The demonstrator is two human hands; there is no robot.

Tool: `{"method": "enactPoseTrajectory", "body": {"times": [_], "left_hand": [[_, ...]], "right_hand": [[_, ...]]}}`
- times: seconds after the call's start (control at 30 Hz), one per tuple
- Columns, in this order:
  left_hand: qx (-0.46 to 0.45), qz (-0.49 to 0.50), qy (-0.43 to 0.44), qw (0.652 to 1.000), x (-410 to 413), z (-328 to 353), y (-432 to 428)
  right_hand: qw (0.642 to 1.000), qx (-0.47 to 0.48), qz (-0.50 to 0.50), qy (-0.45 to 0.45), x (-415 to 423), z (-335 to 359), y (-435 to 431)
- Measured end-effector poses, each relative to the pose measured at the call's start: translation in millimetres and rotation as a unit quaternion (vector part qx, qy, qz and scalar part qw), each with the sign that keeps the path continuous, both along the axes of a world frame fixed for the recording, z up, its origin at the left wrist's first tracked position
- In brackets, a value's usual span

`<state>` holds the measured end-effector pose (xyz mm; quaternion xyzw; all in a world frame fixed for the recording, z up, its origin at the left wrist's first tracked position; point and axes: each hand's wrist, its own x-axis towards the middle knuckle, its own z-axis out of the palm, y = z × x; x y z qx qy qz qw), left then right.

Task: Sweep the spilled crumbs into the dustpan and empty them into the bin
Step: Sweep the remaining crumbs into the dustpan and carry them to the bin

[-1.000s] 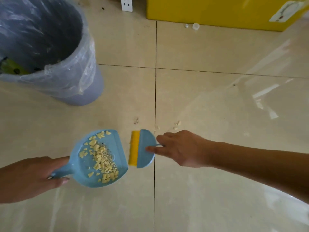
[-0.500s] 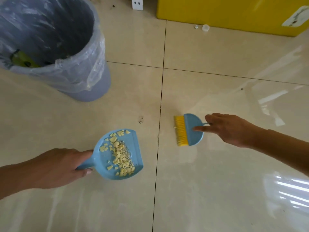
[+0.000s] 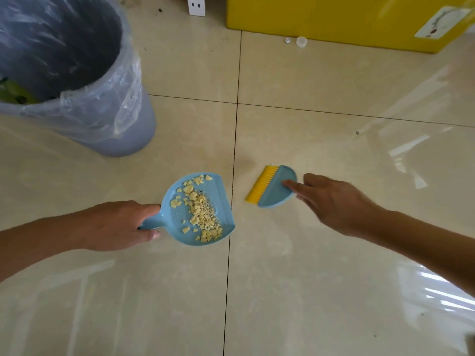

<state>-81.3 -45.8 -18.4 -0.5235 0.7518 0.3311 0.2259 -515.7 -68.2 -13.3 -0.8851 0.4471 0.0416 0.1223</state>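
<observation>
Closest in, the left hand (image 3: 115,224) is wrapped shut around the handle of the blue dustpan (image 3: 221,201), holding it low over the tile floor (image 3: 308,278) with its open lip facing right, toward the brush. Most of the crumbs (image 3: 200,211) are already piled in the pan, sitting near that lip, so I'd keep the pan level or tipped a bit back toward the handle or they'll slide straight out.

Just right of the pan, the right hand (image 3: 334,201) has the little blue brush (image 3: 272,186) with yellow bristles, index finger stretched out along its back and the other fingers curled around behind it. The handle is hidden under the hand, so I can't tell exactly how it's gripped. Bristles point at the pan, a small gap apart.

Between the two, along the grout line, there look to be a few tiny specks left. Honestly one short, light flick toward the lip, with the lip pressed flat on the tile, should get them.

Further out, up and left of the left hand, is the grey bin (image 3: 102,140) with a clear liner, well apart from the pan. Carry it over slowly and tip once past the rim.
</observation>
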Motion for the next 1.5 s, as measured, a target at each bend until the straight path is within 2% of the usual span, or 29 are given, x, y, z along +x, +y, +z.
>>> {"method": "enactPoseTrajectory", "body": {"times": [0.1,0.27,0.37,0.6,0.8,0.9,1.03,1.13,1.2,1.3,1.43,1.5], "left_hand": [[0.013,-0.015,0.009,1.000,10.9,-2.2,6.2],[0.038,-0.073,-0.013,0.997,36.0,-11.9,24.2],[0.056,-0.077,-0.002,0.995,41.9,-13.3,36.8],[0.078,-0.076,0.017,0.994,43.4,-6.3,44.2],[0.063,-0.051,0.014,0.997,52.5,-9.5,41.0],[0.054,-0.046,0.027,0.997,53.4,-12.8,43.1],[0.047,-0.049,0.028,0.997,49.4,-15.7,44.4],[0.053,-0.054,0.022,0.997,37.7,-11.8,44.1],[0.054,-0.060,0.026,0.996,31.9,-8.9,44.0],[0.047,-0.066,0.016,0.997,32.0,-7.3,43.1],[0.029,-0.089,0.006,0.996,27.8,-11.9,36.5],[0.029,-0.085,0.029,0.996,28.4,-14.6,33.8]], "right_hand": [[0.999,-0.010,-0.041,0.002,37.9,-17.0,-3.5],[0.991,-0.017,0.134,0.021,61.6,-34.4,20.4],[0.984,-0.003,0.172,0.047,42.8,-33.1,37.6],[0.988,-0.025,0.143,0.048,-6.4,-5.3,22.0],[0.999,-0.034,0.011,-0.012,30.6,2.4,-22.4],[0.999,-0.047,-0.023,0.000,63.9,-11.8,-54.9],[0.997,-0.029,0.052,0.057,83.1,-22.0,-55.3],[0.992,-0.037,0.095,0.076,55.8,-18.7,-41.3],[0.991,-0.052,0.089,0.085,24.9,-16.5,-33.6],[0.992,-0.024,0.065,0.107,-13.9,-11.0,-18.6],[0.997,-0.028,0.026,0.073,-38.1,2.4,-8.8],[0.997,-0.037,0.053,0.047,-31.2,6.2,-8.3]]}}
